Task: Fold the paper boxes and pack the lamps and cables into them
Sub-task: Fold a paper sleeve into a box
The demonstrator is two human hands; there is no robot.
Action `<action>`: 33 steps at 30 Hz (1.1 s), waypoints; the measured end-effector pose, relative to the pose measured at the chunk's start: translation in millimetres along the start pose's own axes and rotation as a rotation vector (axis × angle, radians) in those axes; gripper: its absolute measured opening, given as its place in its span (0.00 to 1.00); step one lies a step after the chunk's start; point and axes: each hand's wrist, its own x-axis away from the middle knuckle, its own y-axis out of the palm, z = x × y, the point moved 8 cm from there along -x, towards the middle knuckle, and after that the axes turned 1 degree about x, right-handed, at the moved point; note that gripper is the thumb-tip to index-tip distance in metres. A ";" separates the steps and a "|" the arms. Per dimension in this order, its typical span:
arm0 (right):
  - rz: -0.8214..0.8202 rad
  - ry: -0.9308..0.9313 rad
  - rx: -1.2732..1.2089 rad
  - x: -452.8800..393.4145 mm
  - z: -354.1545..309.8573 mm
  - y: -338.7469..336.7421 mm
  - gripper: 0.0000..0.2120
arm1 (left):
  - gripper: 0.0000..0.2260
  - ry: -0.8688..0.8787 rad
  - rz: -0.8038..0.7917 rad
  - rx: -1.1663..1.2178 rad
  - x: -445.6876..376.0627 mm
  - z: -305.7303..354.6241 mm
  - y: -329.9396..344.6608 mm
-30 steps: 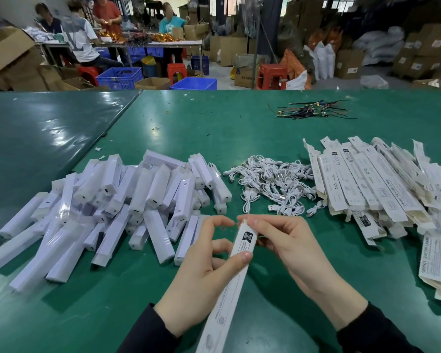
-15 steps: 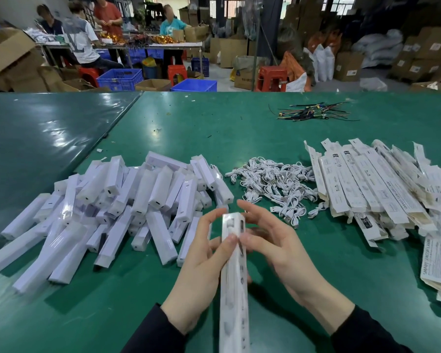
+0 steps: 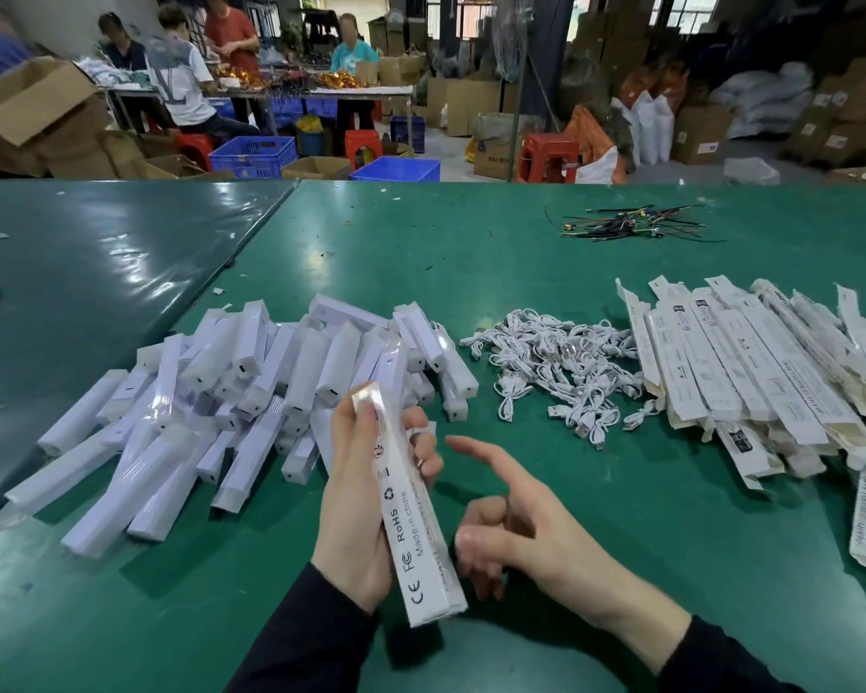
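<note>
On the green tabletop (image 3: 471,252), a big heap of wrapped white lamps (image 3: 231,407) is lying toward the left edge, the flat paper boxes (image 3: 751,372) are spreading toward the right edge, and the white cables (image 3: 561,362) are sitting between them. Near the front edge, my left hand (image 3: 356,512) is gripping one folded paper box (image 3: 411,522), lifted and tilted. My right hand (image 3: 516,522) is hovering beside it, holding nothing, index finger stretched.

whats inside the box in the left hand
Cannot tell: the box is closed on every side that shows. The left hand grips it, and its far end looks shut. Any lamp or cable inside is hidden.
</note>
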 end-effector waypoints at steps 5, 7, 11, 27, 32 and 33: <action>0.019 -0.067 0.000 3.5 -4.3 3.1 0.37 | 0.22 -0.031 0.058 0.019 -4.7 -7.2 -6.8; -0.012 -0.079 0.050 5.4 -5.4 8.7 0.38 | 0.18 -0.025 0.079 -0.002 -4.4 -11.0 -8.7; 0.003 -0.061 0.127 7.2 -1.8 19.6 0.46 | 0.13 0.054 0.116 -0.104 -1.1 -6.8 -8.6; 0.208 -0.047 -0.025 2.8 -11.6 -16.0 0.15 | 0.13 0.211 0.207 -0.363 -1.9 22.2 -24.7; 0.474 -0.039 -0.242 7.8 -11.5 -54.5 0.19 | 0.06 0.117 0.103 -0.396 -3.4 16.0 -17.6; 0.526 -0.037 -0.263 8.7 -9.4 -61.1 0.21 | 0.07 0.104 0.089 -0.411 -2.8 14.1 -16.1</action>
